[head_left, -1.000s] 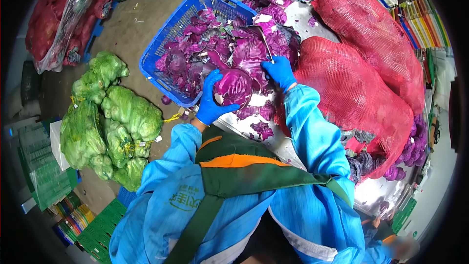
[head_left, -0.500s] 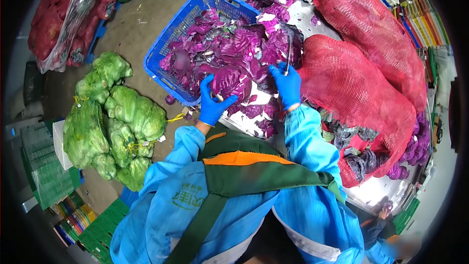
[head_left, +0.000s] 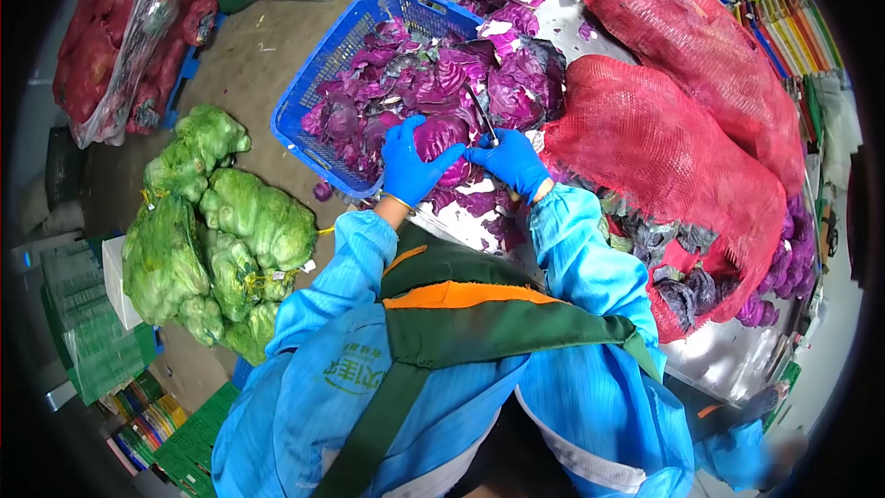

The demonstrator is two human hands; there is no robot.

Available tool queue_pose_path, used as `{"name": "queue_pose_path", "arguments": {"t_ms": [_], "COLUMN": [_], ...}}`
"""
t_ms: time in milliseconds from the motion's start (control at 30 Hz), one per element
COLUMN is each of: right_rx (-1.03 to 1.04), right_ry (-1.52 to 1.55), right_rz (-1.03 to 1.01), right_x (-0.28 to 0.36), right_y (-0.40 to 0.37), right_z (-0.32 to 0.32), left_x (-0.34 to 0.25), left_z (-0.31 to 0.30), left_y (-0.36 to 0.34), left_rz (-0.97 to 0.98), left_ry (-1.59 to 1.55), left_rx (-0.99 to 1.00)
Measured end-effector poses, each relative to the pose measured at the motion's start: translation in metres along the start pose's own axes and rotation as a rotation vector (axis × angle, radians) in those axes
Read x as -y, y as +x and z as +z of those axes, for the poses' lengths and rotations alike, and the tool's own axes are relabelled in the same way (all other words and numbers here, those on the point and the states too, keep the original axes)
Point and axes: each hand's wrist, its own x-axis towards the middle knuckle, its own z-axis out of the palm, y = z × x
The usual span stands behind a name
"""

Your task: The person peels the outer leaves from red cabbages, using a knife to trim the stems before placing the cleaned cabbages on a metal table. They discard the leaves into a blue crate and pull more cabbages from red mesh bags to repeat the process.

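My left hand (head_left: 412, 164), in a blue glove, grips a purple cabbage (head_left: 440, 136) from its left side, with the thumb along its near edge. In my right hand (head_left: 513, 163), also gloved, is a knife (head_left: 480, 109), its dark thin blade pointing up and away from me. The right fingers touch or nearly touch the cabbage's right side, close to my left thumb. Just beyond, a blue plastic basket (head_left: 318, 65) is heaped with loose purple leaves (head_left: 378, 97). More leaf scraps (head_left: 479, 201) lie on the pale table under my hands.
Two red mesh sacks (head_left: 664, 138) (head_left: 705, 46) fill the table on my right; dark cabbages (head_left: 687, 300) show at the nearer sack's mouth. Bagged green heads (head_left: 263, 217) lie on the floor at left. Red sacks (head_left: 101, 46) stand far left. Another person's sleeve (head_left: 733, 456) appears lower right.
My right hand has moved left and nearer me, bringing the knife to the cabbage. My left hand has shifted slightly right and away with the cabbage.
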Motion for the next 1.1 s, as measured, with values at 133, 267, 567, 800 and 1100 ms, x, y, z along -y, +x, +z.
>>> {"name": "queue_pose_path", "arguments": {"t_ms": [133,267,567,800,1100], "right_rx": [-0.046,-0.215,0.090,-0.052,-0.340], "right_ry": [0.013,-0.035,0.330,0.082,-0.017], "right_rz": [-0.041,-0.068,0.075,-0.005,-0.107], "right_x": [-0.011,-0.040,-0.008,-0.015,-0.054], "right_y": [0.002,0.007,-0.008,-0.001,0.012], "right_z": [0.007,0.028,0.001,0.005,0.018], "left_x": [-0.005,0.013,0.007,0.006,0.033], "left_z": [0.002,0.004,0.008,0.010,0.001], "left_y": [-0.013,-0.013,-0.028,-0.031,-0.021], "left_rz": [0.059,0.016,0.071,0.054,-0.258], "left_ry": [0.088,-0.021,-0.069,-0.005,-0.761], "left_rx": [-0.039,-0.049,-0.035,-0.029,0.088]}}
